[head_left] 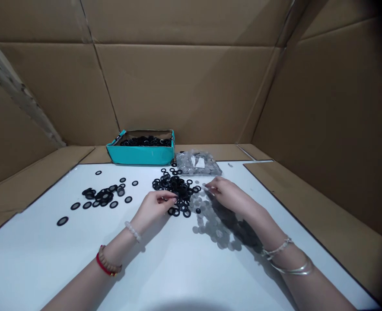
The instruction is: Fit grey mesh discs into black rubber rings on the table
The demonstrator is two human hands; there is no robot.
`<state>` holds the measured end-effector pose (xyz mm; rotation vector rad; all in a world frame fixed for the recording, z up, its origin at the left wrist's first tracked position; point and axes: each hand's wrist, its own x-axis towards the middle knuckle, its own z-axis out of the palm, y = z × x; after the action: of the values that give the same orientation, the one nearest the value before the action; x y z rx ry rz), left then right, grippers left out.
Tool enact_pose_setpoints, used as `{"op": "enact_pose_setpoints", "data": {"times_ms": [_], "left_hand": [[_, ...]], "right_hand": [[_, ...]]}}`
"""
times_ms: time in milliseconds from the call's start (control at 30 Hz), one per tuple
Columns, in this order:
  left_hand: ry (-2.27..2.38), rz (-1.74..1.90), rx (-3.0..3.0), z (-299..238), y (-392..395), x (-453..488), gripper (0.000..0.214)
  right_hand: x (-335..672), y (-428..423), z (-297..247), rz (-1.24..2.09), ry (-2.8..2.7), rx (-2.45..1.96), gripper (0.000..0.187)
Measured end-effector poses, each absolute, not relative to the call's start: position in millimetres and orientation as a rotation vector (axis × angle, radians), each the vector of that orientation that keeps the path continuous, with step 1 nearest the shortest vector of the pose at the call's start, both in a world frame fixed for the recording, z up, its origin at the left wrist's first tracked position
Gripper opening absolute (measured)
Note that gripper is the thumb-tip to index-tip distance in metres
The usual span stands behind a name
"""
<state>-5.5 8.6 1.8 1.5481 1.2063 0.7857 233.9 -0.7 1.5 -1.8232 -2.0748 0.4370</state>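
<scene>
Loose black rings [177,185] lie at the fingertips of the left hand [157,205], grey discs [212,222] just below those of the right hand [226,193]; both sets are drawn close together, but whether they hold a piece I cannot tell. Well left of the fingers, some disc-filled rings [105,195] look done; most pieces seem left, including stock beyond the fingertips in the teal box [141,156] and plastic bag [187,165].

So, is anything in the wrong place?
Maybe one thing: a small black piece lies apart from the black ring pile, over by the cloudy discs. It looks odd because its dark colour matches the rings, not the pale discs.
</scene>
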Motion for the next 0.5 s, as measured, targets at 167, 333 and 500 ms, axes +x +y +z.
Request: {"op": "enact_pose_setpoints", "data": {"times_ms": [167,333,500], "left_hand": [[1.209,0.834,1.496,0.5,9.4,-5.0,0.023],[1.214,0.789,1.485,5.0,5.6,-3.6,0.024],[1.197,0.775,1.430,11.2,0.7,-1.3,0.024]], "right_hand": [[232.1,-9.8,5.9,0.620,-2.235,-1.783,0.023],[225.5,-14.2,2.5,0.676,-2.248,-1.776,0.010],[226.0,-13.1,8.6,0.763,-2.227,-1.760,0.005]]}}
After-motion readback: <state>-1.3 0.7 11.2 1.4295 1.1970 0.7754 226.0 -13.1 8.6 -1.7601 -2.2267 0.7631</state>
